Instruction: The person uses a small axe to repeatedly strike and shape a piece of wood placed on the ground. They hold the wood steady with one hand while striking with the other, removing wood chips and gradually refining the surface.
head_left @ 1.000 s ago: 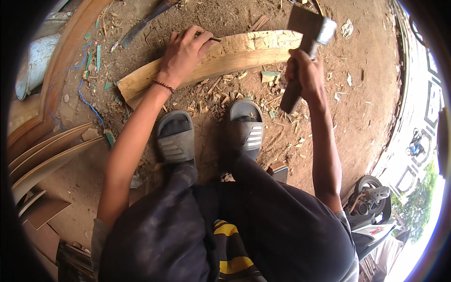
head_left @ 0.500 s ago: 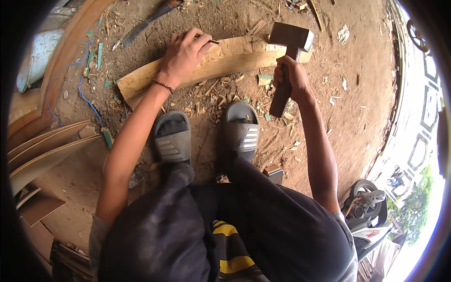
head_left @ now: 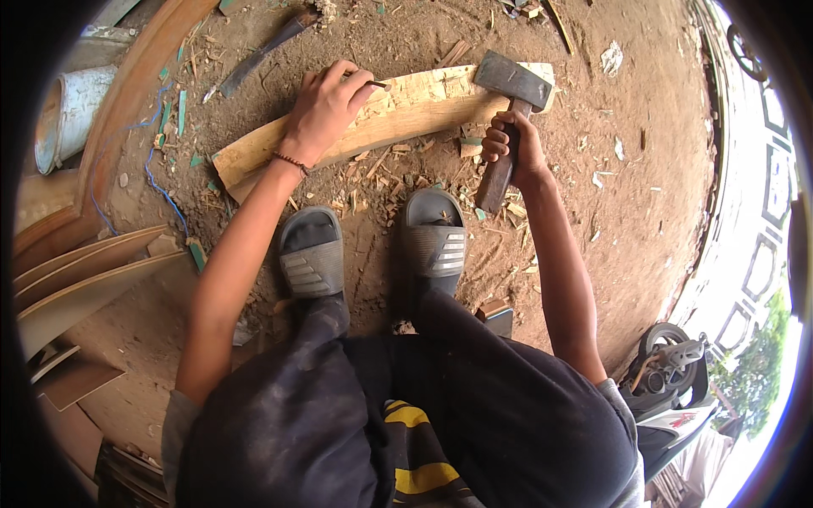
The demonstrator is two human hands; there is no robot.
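Note:
My left hand (head_left: 326, 110) is closed around a short, thin dark tool (head_left: 379, 85), resting on a long, slightly curved piece of pale wood (head_left: 423, 110) with a roughly chipped top surface. My right hand (head_left: 518, 144) grips a heavy hammer (head_left: 511, 82) by its dark handle, fingers wrapped round it. The square-edged metal head is over the right end of the wood; whether it touches cannot be told.
Wood chips and green scraps litter the dirt around my sandalled feet (head_left: 312, 254). A long dark blade-like tool (head_left: 262, 55) lies beyond the wood. Curved boards (head_left: 72, 296), a blue wire (head_left: 165, 190) and a pale drum (head_left: 72, 118) are left; a motorbike (head_left: 669, 372) is lower right.
The hammer and my right hand have moved left and down in the picture from their raised position, the head now levelled. My left hand has shifted only slightly, keeping its hold.

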